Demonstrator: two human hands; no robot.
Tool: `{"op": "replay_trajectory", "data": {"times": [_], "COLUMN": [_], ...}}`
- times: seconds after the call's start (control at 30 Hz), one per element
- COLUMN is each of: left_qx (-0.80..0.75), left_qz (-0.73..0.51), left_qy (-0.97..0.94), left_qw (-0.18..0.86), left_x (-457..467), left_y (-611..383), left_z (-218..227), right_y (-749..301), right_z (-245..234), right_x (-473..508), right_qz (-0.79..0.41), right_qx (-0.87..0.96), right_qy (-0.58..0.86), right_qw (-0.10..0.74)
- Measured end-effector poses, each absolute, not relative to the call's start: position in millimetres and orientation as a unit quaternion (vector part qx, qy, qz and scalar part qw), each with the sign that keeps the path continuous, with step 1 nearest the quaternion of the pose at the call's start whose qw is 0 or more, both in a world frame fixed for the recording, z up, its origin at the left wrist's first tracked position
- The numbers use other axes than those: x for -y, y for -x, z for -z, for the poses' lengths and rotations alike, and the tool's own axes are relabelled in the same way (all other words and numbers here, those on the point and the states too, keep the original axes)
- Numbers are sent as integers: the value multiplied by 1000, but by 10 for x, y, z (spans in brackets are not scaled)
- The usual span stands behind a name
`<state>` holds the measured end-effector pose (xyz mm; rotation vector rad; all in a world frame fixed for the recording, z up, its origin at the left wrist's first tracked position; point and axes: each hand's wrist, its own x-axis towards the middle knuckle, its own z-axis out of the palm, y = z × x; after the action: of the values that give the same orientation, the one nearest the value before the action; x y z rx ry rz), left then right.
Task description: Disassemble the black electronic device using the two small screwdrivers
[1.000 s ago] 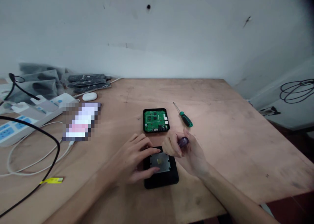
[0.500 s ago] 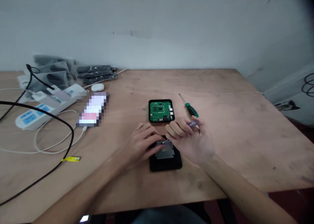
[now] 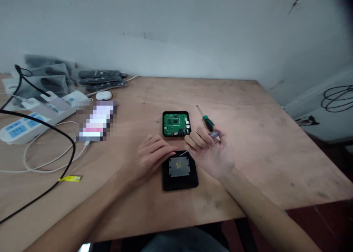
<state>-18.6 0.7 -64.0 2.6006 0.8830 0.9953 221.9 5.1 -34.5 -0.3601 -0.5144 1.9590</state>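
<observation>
A black square case half [image 3: 179,171] with a grey metal plate [image 3: 179,166] inside lies on the wooden table [image 3: 248,141] in front of me. My left hand [image 3: 150,157] rests at its upper left corner, fingers spread and touching its edge. My right hand [image 3: 210,152] grips a small purple-handled screwdriver [image 3: 213,134], whose thin tip points down at the case's top edge. Just behind lies the other black case half holding a green circuit board [image 3: 175,123].
A green-handled screwdriver [image 3: 205,120] lies right of the circuit board. At the left are a phone [image 3: 96,120], white power strips [image 3: 35,116], white and black cables [image 3: 55,149], a white earbud case [image 3: 104,95] and dark remotes [image 3: 100,79]. The table's right edge drops off to the floor.
My left hand has slid off the grey plate to the case's upper left corner, uncovering it. My right hand lifted slightly with the screwdriver. The view shifted a little.
</observation>
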Motion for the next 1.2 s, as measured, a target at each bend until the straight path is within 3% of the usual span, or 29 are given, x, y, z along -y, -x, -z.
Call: {"op": "replay_trajectory", "data": {"times": [0.3, 0.53, 0.8, 1.2], "left_qx": [-428, -537, -584, -616], "left_qz": [-402, -383, -377, -371], "left_qy": [-808, -750, -706, -689], "left_qw": [46, 57, 132, 95], "left_x": [-19, -107, -205, -343], "left_y": [225, 328, 362, 404], "left_z": [704, 756, 764, 828], "right_y": [-2227, -2224, -2222, -2201], "right_z": [324, 315, 302, 320], "right_x": [-36, -27, -15, -3], "right_qz": [-824, -825, -822, -829], "right_qx": [209, 224, 241, 244], "right_qy": [153, 153, 162, 151], "right_qw": [505, 496, 490, 480]}}
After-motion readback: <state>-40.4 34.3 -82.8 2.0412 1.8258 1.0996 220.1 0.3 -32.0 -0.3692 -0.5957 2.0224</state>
